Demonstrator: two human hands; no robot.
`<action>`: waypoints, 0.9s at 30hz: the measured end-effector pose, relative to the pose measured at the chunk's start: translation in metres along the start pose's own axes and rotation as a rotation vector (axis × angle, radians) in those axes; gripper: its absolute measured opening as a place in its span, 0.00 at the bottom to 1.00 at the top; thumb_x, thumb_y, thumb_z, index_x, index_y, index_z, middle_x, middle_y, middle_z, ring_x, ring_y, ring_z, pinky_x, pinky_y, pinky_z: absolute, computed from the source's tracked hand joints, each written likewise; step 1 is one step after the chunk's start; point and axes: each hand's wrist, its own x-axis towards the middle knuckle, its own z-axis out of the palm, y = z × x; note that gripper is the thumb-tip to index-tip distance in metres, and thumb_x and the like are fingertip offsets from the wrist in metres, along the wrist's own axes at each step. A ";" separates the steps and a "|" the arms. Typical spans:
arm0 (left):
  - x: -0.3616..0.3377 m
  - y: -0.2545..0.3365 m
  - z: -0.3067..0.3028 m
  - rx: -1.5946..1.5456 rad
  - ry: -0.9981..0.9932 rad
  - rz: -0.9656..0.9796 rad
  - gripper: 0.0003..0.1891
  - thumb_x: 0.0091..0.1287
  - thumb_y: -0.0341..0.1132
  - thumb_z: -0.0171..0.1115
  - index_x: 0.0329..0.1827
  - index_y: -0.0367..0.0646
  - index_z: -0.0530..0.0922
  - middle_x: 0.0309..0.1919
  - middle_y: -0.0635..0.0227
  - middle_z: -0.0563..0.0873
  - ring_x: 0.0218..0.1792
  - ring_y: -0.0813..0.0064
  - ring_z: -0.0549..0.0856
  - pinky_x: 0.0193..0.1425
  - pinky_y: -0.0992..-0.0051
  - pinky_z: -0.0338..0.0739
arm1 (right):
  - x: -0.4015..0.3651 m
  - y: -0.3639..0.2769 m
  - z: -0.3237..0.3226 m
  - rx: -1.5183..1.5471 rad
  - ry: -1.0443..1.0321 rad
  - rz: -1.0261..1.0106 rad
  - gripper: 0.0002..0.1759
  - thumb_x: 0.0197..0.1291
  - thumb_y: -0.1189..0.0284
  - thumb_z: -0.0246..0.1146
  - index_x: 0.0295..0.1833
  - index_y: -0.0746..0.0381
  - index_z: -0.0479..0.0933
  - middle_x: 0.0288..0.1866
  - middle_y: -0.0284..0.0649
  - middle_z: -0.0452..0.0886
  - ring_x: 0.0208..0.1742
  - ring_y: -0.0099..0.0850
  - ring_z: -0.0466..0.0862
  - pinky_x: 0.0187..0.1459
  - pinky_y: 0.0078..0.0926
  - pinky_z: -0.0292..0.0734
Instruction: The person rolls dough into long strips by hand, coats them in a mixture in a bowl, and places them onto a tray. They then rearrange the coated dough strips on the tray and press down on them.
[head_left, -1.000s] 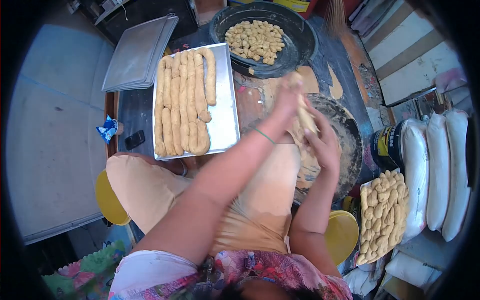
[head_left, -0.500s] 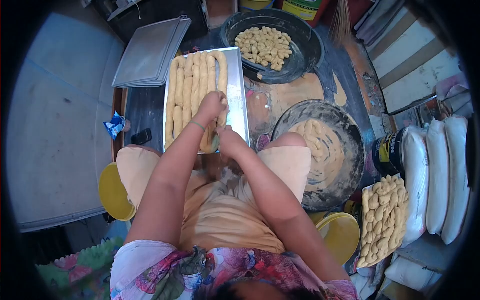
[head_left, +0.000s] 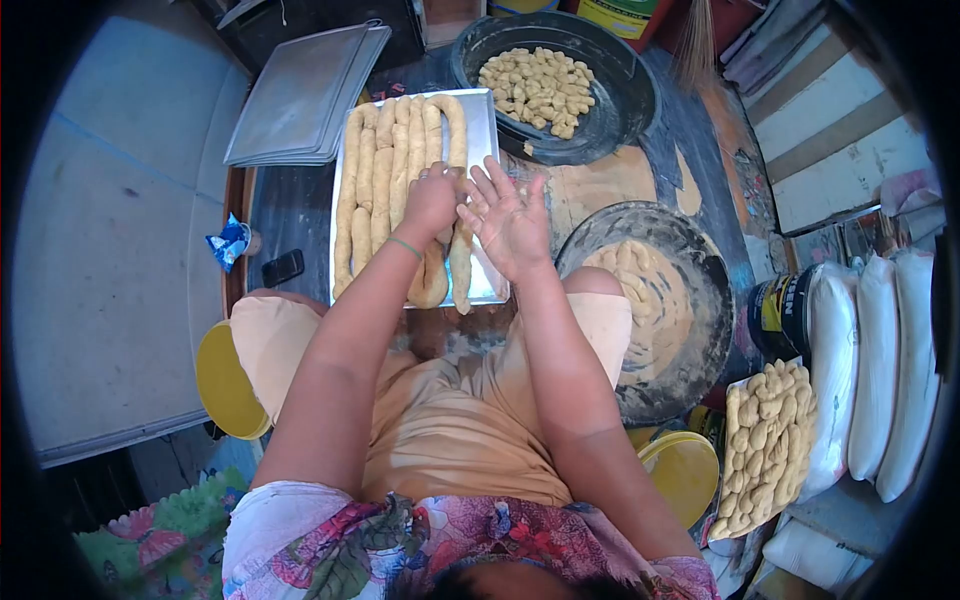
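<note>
Long ropes of dough lie side by side on a metal tray in front of me. My left hand, with a green band at the wrist, is closed over the rightmost dough rope; its curled fingers partly hide the rope. Just to the right, my right hand is raised over the tray's right edge, palm up and fingers spread, holding nothing. Beside the rope's free lower end, a bent dough loop reaches the near edge of the tray.
A black basin with small dough pieces stands at the back. Another basin, floury with a dough lump, sits by my right knee. Stacked metal trays, a phone, yellow buckets and a dough-covered tray surround me.
My right hand has left the near end of the dough, moved up and right, and opened palm up. The rightmost rope's lower end now shows. My left hand stays over the dough.
</note>
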 end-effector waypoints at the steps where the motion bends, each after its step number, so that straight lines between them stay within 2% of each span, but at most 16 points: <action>1: -0.001 -0.003 0.007 0.025 0.004 0.043 0.17 0.60 0.39 0.59 0.52 0.46 0.79 0.59 0.56 0.73 0.61 0.54 0.72 0.60 0.56 0.67 | 0.000 0.000 0.001 0.028 -0.001 -0.008 0.50 0.61 0.31 0.33 0.76 0.58 0.46 0.78 0.46 0.46 0.77 0.39 0.48 0.72 0.43 0.48; 3: -0.003 -0.005 0.019 0.072 0.010 0.131 0.20 0.61 0.41 0.58 0.55 0.48 0.78 0.66 0.57 0.68 0.68 0.55 0.65 0.66 0.53 0.60 | 0.001 -0.001 0.001 0.083 -0.001 -0.025 0.50 0.61 0.31 0.34 0.76 0.58 0.47 0.77 0.46 0.48 0.76 0.40 0.49 0.72 0.44 0.48; 6: -0.004 -0.003 0.023 0.123 -0.103 0.140 0.22 0.61 0.43 0.57 0.58 0.49 0.77 0.71 0.59 0.62 0.73 0.56 0.57 0.69 0.49 0.51 | 0.003 0.000 -0.002 0.147 -0.027 -0.031 0.49 0.61 0.32 0.36 0.76 0.58 0.49 0.76 0.46 0.51 0.75 0.40 0.52 0.71 0.46 0.52; 9: -0.007 0.003 0.016 0.245 -0.017 0.046 0.22 0.62 0.44 0.57 0.59 0.50 0.77 0.71 0.60 0.62 0.73 0.55 0.57 0.69 0.48 0.51 | 0.006 0.000 -0.003 0.192 -0.035 -0.037 0.48 0.62 0.33 0.38 0.75 0.59 0.51 0.75 0.47 0.53 0.74 0.41 0.55 0.69 0.46 0.57; 12: -0.006 0.008 0.001 0.249 -0.034 -0.071 0.21 0.62 0.45 0.57 0.57 0.50 0.78 0.71 0.60 0.63 0.73 0.54 0.57 0.68 0.47 0.51 | 0.007 -0.001 -0.004 0.200 -0.035 -0.039 0.48 0.62 0.33 0.38 0.74 0.59 0.52 0.73 0.47 0.57 0.72 0.41 0.59 0.67 0.46 0.61; 15: -0.001 0.006 0.007 0.210 -0.060 -0.076 0.20 0.63 0.45 0.57 0.56 0.49 0.78 0.71 0.59 0.63 0.73 0.53 0.57 0.68 0.45 0.51 | 0.009 -0.001 -0.010 -0.014 0.051 -0.009 0.43 0.64 0.38 0.44 0.73 0.60 0.55 0.70 0.48 0.62 0.68 0.42 0.66 0.65 0.45 0.64; 18: 0.002 0.005 0.013 0.228 -0.018 -0.077 0.19 0.63 0.46 0.56 0.54 0.51 0.80 0.69 0.58 0.66 0.71 0.55 0.60 0.63 0.46 0.56 | 0.014 0.006 -0.019 -0.876 0.260 0.145 0.38 0.65 0.50 0.51 0.72 0.64 0.56 0.68 0.53 0.65 0.64 0.47 0.71 0.65 0.43 0.66; 21: 0.008 0.005 0.009 0.194 -0.055 -0.090 0.19 0.62 0.47 0.58 0.53 0.50 0.80 0.68 0.58 0.67 0.69 0.54 0.62 0.62 0.46 0.56 | 0.011 0.016 -0.014 -1.706 0.105 0.294 0.38 0.61 0.59 0.57 0.71 0.68 0.56 0.69 0.59 0.62 0.65 0.53 0.69 0.66 0.40 0.65; 24: 0.025 -0.003 0.012 0.189 0.001 -0.050 0.19 0.62 0.46 0.59 0.54 0.50 0.80 0.68 0.57 0.67 0.68 0.56 0.64 0.63 0.47 0.56 | 0.008 0.050 -0.021 -1.849 0.106 0.295 0.42 0.58 0.58 0.59 0.71 0.71 0.54 0.70 0.66 0.57 0.69 0.55 0.64 0.68 0.37 0.61; 25: 0.031 -0.003 0.012 0.153 0.011 -0.016 0.19 0.63 0.47 0.58 0.55 0.51 0.80 0.68 0.58 0.67 0.69 0.57 0.63 0.63 0.47 0.56 | 0.011 0.058 -0.022 -1.870 0.090 0.308 0.46 0.59 0.56 0.59 0.74 0.69 0.48 0.73 0.64 0.51 0.72 0.54 0.59 0.69 0.39 0.58; 27: 0.043 -0.004 0.008 0.080 0.031 0.053 0.20 0.65 0.48 0.55 0.57 0.51 0.79 0.69 0.60 0.67 0.70 0.58 0.62 0.65 0.48 0.55 | 0.013 0.066 -0.025 -1.863 -0.003 0.309 0.47 0.58 0.54 0.60 0.74 0.69 0.47 0.73 0.66 0.48 0.73 0.56 0.57 0.70 0.39 0.55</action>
